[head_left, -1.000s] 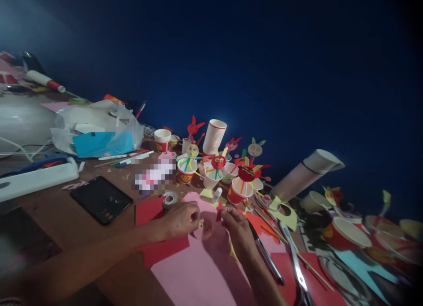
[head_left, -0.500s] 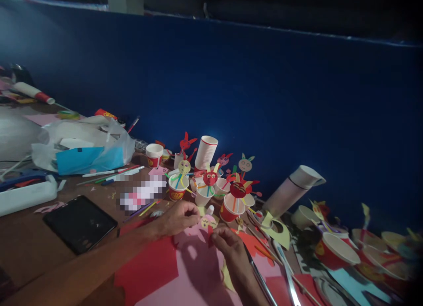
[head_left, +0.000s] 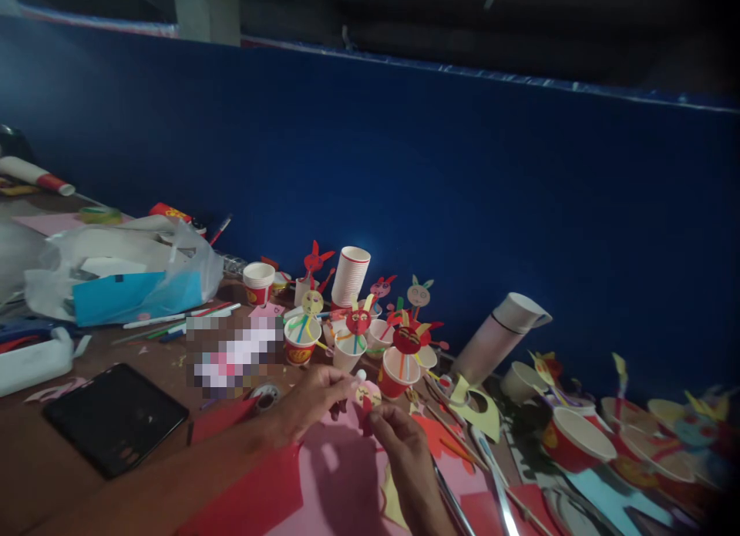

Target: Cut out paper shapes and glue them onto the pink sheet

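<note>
My left hand (head_left: 312, 397) comes in from the left, its thumb and fingers pinched at the left edge of a small round paper face (head_left: 368, 396) with drawn features. My right hand (head_left: 405, 443) pinches a small red paper strip (head_left: 367, 419) just below and against that face. A small white rounded tip (head_left: 361, 375) shows behind the left fingertips; what it belongs to is hidden. Beneath both hands lie pink paper (head_left: 329, 482) and red paper (head_left: 254, 490). Beyond the hands stand paper cups (head_left: 398, 374) bearing paper animal figures.
A stack of paper cups (head_left: 351, 278) stands at the back, a thermos (head_left: 491, 343) leaning to its right. More cups (head_left: 578, 439) crowd the right side. A dark tablet (head_left: 116, 420), pens (head_left: 200, 320) and a plastic bag (head_left: 52, 281) lie left. A blue panel (head_left: 405, 173) closes the back.
My left fingertips have moved right onto the edge of the face. The face has shifted slightly right, with the red strip still in my right hand. The camera view has turned a little.
</note>
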A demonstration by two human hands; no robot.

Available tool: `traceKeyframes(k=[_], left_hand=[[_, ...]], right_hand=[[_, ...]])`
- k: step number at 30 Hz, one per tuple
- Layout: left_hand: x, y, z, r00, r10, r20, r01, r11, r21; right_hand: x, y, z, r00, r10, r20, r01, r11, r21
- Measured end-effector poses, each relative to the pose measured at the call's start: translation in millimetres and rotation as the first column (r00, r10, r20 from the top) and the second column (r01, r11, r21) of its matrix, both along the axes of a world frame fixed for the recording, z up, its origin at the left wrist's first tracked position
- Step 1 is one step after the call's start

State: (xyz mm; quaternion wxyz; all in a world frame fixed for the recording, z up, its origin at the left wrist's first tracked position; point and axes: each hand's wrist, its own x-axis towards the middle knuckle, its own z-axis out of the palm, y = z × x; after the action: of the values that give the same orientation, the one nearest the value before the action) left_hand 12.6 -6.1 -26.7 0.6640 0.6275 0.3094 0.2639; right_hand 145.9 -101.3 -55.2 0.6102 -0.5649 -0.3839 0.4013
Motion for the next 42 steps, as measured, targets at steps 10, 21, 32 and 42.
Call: traceKeyframes(k=[10, 21, 32, 42], left_hand=[[5.4, -7.3, 4.7, 1.000, 0.004, -0.012, -0.003, 0.999, 0.040], [11.2, -30.2, -4.4, 0.993, -0.027, -0.118, 0.044, 0.988, 0.147], [10.9, -33.4, 1.1, 0.993, -0.032, -0.113, 0.049, 0.988, 0.147], [11.9, -35.9, -3.7, 0.993, -0.004, -0.119, 0.028, 0.979, 0.203]], right_hand=[[37.5, 0.4, 19.3, 0.974, -0.162, -0.161, 0.172, 0.984, 0.049], [19.8, 4.0, 27.8, 0.968, -0.146, -0.204, 0.152, 0.988, 0.017], [15.0, 1.7, 28.7, 0.973, -0.197, -0.122, 0.201, 0.979, 0.020], [11.0, 1.3, 17.3, 0.965, -0.228, -0.131, 0.236, 0.971, 0.047]])
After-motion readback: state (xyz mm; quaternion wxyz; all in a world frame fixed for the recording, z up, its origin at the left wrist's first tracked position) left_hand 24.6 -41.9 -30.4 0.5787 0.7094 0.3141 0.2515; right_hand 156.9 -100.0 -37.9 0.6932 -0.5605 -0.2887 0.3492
